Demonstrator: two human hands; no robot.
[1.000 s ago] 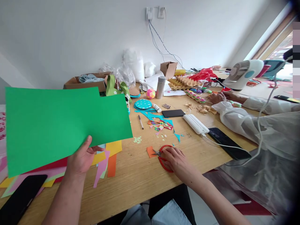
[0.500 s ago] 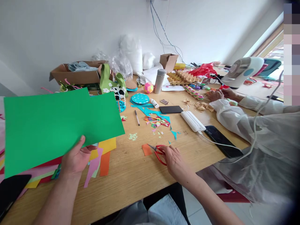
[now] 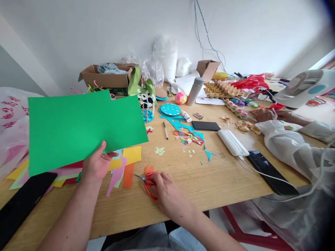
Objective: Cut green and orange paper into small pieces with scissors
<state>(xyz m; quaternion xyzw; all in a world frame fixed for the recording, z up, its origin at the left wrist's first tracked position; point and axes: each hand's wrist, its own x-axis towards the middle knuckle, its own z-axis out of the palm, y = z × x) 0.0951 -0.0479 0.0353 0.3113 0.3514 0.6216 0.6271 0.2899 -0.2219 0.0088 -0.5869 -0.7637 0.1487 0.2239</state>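
My left hand (image 3: 97, 164) pinches the lower edge of a large green paper sheet (image 3: 78, 129), thumb on top, and holds it up over the table's left side. The sheet has a step cut out of its upper right edge. In my right hand (image 3: 167, 191) are red-handled scissors (image 3: 149, 184), low over the table and pointing left. Just behind them lies a small orange paper piece (image 3: 149, 169). Between the hands are an orange strip (image 3: 128, 175), a pink strip (image 3: 115, 177) and a yellow paper piece (image 3: 133, 154). More coloured paper lies partly hidden under the green sheet.
Paper scraps (image 3: 188, 136), a pen (image 3: 165, 130), blue discs (image 3: 170, 109) and a grey bottle (image 3: 195, 91) lie or stand mid-table. At right are a white power bank (image 3: 232, 143), a phone (image 3: 269, 172) and another person's hands (image 3: 267, 114). A black phone (image 3: 26, 195) lies front left.
The view has turned left. My right hand has carried the scissors left, off the small orange piece, closer to the paper strips. The left hand still holds the green sheet.
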